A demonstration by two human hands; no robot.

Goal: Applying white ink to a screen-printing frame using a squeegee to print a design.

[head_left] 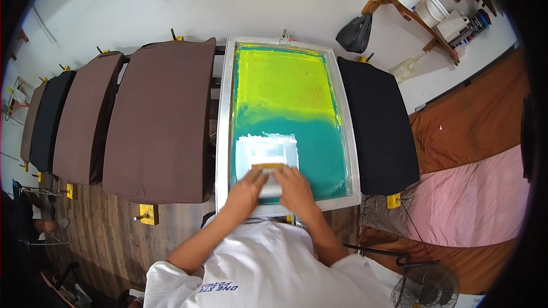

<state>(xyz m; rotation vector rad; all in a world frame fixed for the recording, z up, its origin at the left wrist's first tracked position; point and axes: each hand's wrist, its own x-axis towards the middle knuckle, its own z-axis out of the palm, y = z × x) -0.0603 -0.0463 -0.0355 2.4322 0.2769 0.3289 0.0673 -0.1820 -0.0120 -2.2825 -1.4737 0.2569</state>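
A screen printing frame with a pale metal rim stands in front of me. Its mesh is yellow-green at the far end and teal at the near end. In the near left part of the mesh lies a patch of white ink. Both my hands grip a squeegee with a yellowish upper edge, over the near side of that patch. My left hand has its fingers closed on its left part. My right hand is closed on the right part. The squeegee's lower edge is hidden.
Brown fabric-covered boards and a black one flank the frame. A wooden shelf with white buckets is on the wall, near a black bag. Brown and pink cloth lies right; a fan stands near right.
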